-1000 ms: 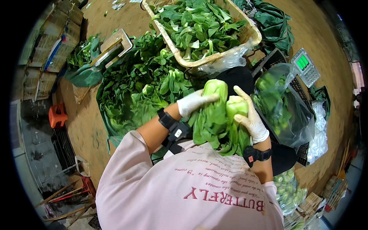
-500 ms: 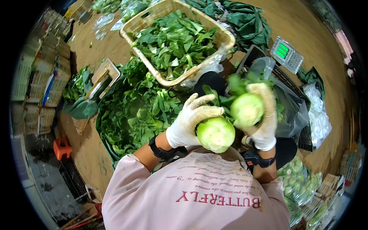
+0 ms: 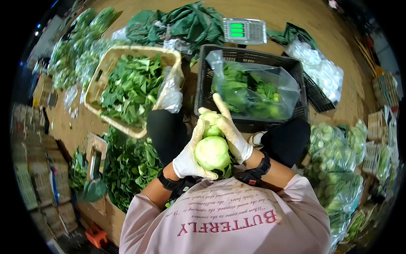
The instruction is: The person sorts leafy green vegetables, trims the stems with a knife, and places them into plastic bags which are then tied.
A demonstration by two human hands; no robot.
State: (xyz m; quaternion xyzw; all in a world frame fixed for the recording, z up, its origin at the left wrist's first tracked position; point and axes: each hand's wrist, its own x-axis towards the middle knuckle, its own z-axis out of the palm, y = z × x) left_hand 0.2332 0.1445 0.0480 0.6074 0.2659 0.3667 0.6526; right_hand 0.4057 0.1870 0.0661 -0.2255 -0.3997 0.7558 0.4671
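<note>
Close to my chest, a large head of bok choy (image 3: 211, 153) points its pale, round cut base up at me. My left hand (image 3: 188, 157), in a white glove, cups it from the left, thumb along its near side. Just beyond sits a second head of bok choy (image 3: 212, 128), touching or nearly touching the first. My right hand (image 3: 236, 142), also gloved, grips that one from the right. The leaves of both are mostly hidden. Ahead, a clear plastic bag (image 3: 284, 91) with leafy greens lies in a black crate (image 3: 205, 80).
A cream basket (image 3: 94, 86) of loose leaves stands front left, beside a green leafy heap (image 3: 127, 165). A digital scale (image 3: 244, 31) sits behind the crate. Bagged vegetables (image 3: 334, 182) are piled at right. A knife (image 3: 94, 163) rests by a board at left. My knees flank my hands.
My view has swung right, bringing the black crate and bag to the centre. My right hand has brought its bok choy in against the one in my left hand.
</note>
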